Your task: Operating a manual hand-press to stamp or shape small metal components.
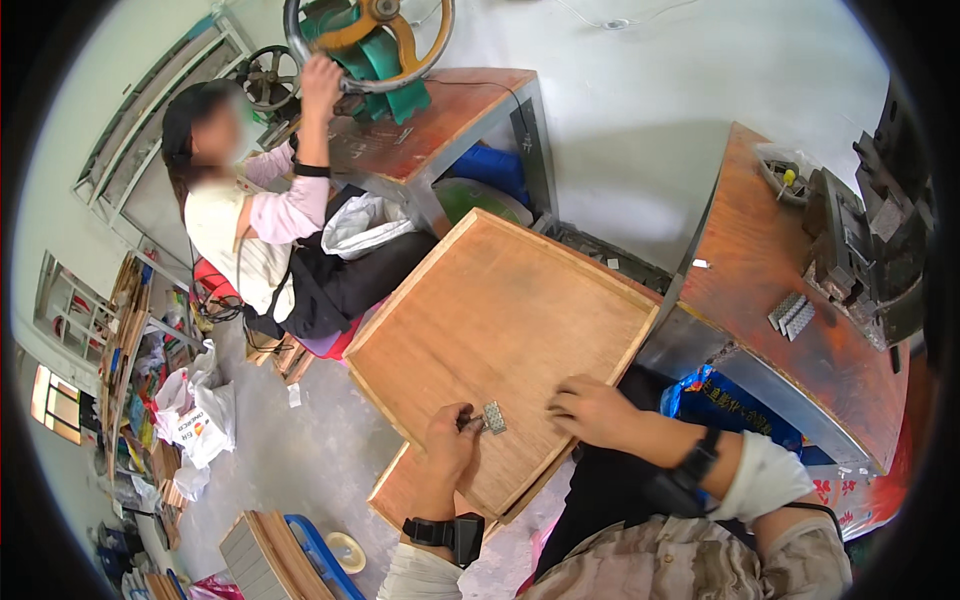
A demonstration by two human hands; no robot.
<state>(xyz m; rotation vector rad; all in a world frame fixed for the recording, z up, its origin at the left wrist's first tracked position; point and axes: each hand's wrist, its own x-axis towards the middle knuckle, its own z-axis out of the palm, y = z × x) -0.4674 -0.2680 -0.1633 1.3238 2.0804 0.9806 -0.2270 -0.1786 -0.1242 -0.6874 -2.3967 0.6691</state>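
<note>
A shallow wooden tray (520, 300) with a raised rim lies across in front of me. On its near part rests a small block of grey patterned pieces (494, 418). Just left of this block is my left hand (450, 440), thumb and fingers pinched together on something small and dark that I cannot make out. My right hand (592, 410) hovers over the tray's right edge, fingers bent and slightly apart, with nothing visible in them. Beneath the tray's near left corner, another wooden board (395, 485) sticks out.
At left, a seated person (240, 210) grips the handwheel (375, 45) of a green press on a bench. The right bench (740, 260) carries a dark machine (850, 230) and grey patterned strips (792, 316). Stacked boards (275, 560) and a tape roll (346, 552) are low left.
</note>
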